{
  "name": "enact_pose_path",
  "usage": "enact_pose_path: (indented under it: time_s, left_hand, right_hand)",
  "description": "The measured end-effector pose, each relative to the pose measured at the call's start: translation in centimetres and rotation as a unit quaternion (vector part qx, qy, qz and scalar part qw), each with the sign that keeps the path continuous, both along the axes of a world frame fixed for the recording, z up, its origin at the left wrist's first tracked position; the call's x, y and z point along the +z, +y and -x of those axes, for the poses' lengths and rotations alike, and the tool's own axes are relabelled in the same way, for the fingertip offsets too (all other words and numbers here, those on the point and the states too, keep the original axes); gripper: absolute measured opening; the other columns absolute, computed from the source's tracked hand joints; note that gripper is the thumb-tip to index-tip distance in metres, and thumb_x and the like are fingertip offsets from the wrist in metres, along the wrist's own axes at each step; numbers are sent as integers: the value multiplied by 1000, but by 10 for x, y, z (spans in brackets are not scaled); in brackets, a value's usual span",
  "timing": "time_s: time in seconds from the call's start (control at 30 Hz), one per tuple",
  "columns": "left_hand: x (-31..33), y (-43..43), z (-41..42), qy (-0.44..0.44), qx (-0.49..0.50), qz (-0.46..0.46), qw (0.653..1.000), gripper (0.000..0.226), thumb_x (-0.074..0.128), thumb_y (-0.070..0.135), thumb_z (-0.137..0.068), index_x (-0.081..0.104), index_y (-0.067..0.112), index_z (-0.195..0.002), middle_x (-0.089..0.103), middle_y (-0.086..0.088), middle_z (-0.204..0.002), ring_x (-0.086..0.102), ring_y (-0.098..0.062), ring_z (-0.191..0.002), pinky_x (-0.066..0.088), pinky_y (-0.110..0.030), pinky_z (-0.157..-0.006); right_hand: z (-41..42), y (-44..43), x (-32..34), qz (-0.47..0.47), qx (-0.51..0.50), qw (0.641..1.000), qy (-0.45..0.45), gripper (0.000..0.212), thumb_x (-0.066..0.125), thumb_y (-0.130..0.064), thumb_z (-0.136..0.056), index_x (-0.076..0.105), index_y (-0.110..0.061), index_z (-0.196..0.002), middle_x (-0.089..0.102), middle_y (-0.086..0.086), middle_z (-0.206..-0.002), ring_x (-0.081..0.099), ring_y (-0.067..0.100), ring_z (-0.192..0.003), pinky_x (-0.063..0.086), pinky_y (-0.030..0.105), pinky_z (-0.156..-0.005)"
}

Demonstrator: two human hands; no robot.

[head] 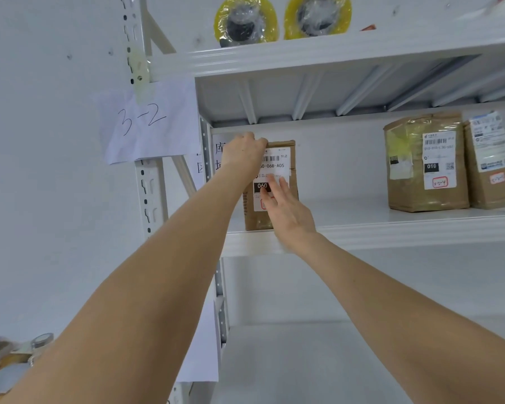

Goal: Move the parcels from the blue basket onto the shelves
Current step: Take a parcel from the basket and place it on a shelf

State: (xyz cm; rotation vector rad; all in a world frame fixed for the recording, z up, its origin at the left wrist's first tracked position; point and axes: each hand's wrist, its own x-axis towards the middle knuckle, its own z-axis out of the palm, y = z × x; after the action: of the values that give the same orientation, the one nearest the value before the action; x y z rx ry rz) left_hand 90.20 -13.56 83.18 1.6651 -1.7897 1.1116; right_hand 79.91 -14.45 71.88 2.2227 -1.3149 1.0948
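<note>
A brown cardboard parcel [285, 182] with a white label reading "060" stands upright at the left end of the middle white shelf [391, 228]. My left hand [244, 153] grips the parcel's top left corner, fingers curled over its upper edge. My right hand [286, 208] lies flat against the parcel's front face, its straight fingers touching the label. The blue basket is out of view.
Two brown parcels [426, 164] [491, 161] stand at the right of the same shelf. Yellow tape rolls [245, 21] sit on the shelf above. A paper sign "3-2" [146, 121] hangs on the left upright. The lower shelf [289, 360] shows bare white.
</note>
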Motion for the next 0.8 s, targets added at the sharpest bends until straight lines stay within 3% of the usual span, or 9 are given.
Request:
enact_pose_path:
  time_s: [0.17,0.3,0.43,0.8]
  left_hand:
    - [1,-4,0,4,-1,-5,1000,47,55,8,-92,44,20,-136,51,-9,-120,53,-28,-109,45,-36,-75]
    - [0,-10,-3,-5,-2,-2,1000,46,54,8,-92,43,18,-136,50,-10,-121,53,-28,-110,43,-35,-74]
    - [0,-18,-5,-6,-5,-2,1000,45,53,8,-93,43,17,-136,50,-11,-120,53,-29,-107,41,-34,-70]
    - [-1,-55,-12,2,-16,-11,1000,44,54,8,-93,44,15,-135,50,-12,-118,54,-29,-105,45,-34,-71]
  right_hand:
    - [0,1,-2,-42,-19,999,14,55,25,-20,-105,4,-26,-155,-8,-2,-163,8,17,-149,37,39,-105]
    - [-2,-1,-1,-26,-50,996,66,61,40,-8,-101,13,-21,-154,-11,-2,-162,-2,20,-149,40,40,-104]
    - [-5,-6,-1,-26,-52,996,70,68,42,4,-94,18,-18,-153,-11,-3,-162,-5,21,-149,40,42,-106]
    - [-11,-23,10,-74,-28,995,62,61,41,4,-95,30,-19,-150,-3,-2,-163,3,21,-149,31,43,-114]
